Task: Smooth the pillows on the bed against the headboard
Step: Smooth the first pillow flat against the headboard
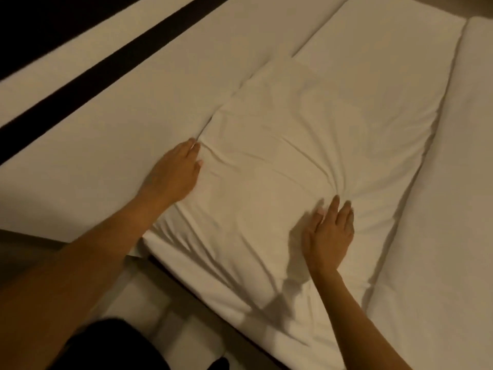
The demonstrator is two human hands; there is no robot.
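Observation:
A white pillow (pixel 288 156) lies wrinkled in the middle of the view, its long left edge against the pale padded headboard (pixel 112 134). My left hand (pixel 174 172) rests flat at that edge, fingertips at the seam between pillow and headboard. My right hand (pixel 329 233) presses flat on the pillow's lower right part, fingers slightly apart, creases fanning out from the fingertips. A second white pillow (pixel 381 57) lies beyond the first, along the headboard. Neither hand holds anything.
White bedding (pixel 453 209) covers the mattress to the right of the pillows. A dark band (pixel 112 65) crosses the headboard at upper left. Floor and my dark clothing (pixel 114 345) show at the bottom left beside the bed's edge.

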